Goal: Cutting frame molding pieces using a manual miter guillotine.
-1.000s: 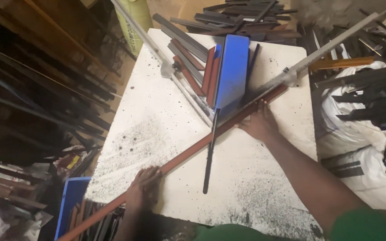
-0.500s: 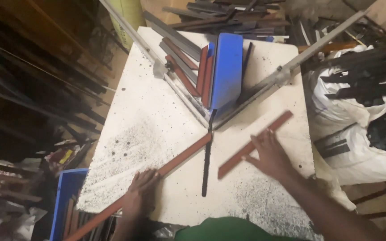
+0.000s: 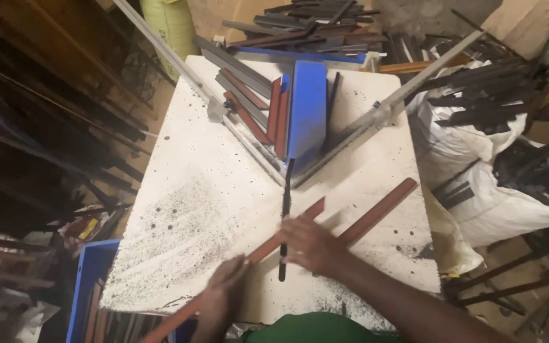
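head view, looking down on a white speckled table (image 3: 179,209) in a cluttered shop. my left hand (image 3: 223,298) sits at the near edge, fingers curled loosely over the lower end of a long reddish-brown strip (image 3: 287,232) that runs diagonally up toward the table's middle; the hand lies on it, but i cannot tell how far the fingers wrap under. my right hand (image 3: 312,244) is flat and spread, palm down, pressing across that strip and onto the near end of a second, shorter reddish-brown strip (image 3: 379,209), which lies alongside and angles up to the right, its far end near the table's right edge. no closed grasp there, fingers mostly extended. a thin dark bar (image 3: 284,216) lies nearly straight up and down, passing under the right hand's fingertips. beyond it two grey metal rails (image 3: 376,117) meet in a v pointing at me, and a blue upright block (image 3: 306,117) stands inside the v with more brown and grey strips (image 3: 249,105) leaning beside it. dark metal filings dust the tabletop. a blue crate (image 3: 87,279) holding strips stands at lower left; white sacks (image 3: 497,203) with dark offcuts at right
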